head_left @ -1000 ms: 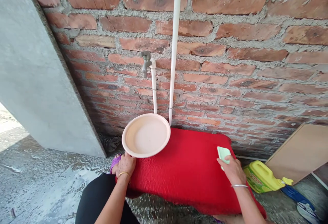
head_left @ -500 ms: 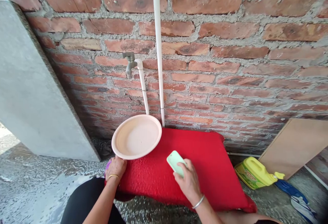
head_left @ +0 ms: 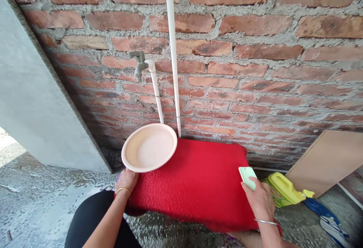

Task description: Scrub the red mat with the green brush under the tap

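no readable text, yellow jug [head_left: 286, 188] with green label [head_left: 279, 196], print too blurred to read

Grey tap [head_left: 139, 67] before brick wall [head_left: 252, 24]; yellow jug [head_left: 284, 190]

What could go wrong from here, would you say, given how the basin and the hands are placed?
The basin sits at the left end of the red cloth, with the left hand close by its rim, so a tug on the cloth might tip it. The pale green item, held in the right hand near the cloth's right edge, could drop if the grip loosens. The floor looks wet at left, so a foot might slip there.
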{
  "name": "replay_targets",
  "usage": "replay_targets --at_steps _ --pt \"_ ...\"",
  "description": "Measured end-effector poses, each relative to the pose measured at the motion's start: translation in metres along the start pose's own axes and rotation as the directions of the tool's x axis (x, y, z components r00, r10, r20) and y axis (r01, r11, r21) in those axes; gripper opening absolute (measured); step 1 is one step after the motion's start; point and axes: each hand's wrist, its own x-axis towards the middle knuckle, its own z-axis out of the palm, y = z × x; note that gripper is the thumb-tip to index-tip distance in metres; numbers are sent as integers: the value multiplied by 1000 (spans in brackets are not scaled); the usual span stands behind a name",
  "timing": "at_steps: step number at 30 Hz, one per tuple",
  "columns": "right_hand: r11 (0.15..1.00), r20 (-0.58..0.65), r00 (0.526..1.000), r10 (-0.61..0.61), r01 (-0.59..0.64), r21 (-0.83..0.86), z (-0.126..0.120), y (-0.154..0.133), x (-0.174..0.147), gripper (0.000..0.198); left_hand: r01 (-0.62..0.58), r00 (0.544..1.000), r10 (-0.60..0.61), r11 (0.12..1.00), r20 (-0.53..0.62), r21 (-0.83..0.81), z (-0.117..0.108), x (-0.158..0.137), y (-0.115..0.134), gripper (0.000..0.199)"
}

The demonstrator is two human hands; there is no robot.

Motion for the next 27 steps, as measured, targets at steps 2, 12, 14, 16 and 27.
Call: replay_targets --at_steps 2,12,14,16,27 --pt "992 1 996 -86 86 91 7 -18 -16 38 9 1000 -9 1000 6 8 0 0 1 54" --pt "851 196 835 -514 468 237 49 -94 -93 24 28 998 -29 1000 56 13 -12 -8 11 62" --pt "922 195 904 -381 355 158 34 -67 -65 23 38 997 -38 999 61 7 -15 -12 15 63" --pt "975 165 961 -220 210 80 17 -38 -36 27 37 997 -37 999 67 7 -17 -15 18 64" --pt "741 199 730 -654 567 360 46 -115 -133 21 5 997 -8 999 78 31 -22 -19 21 63"
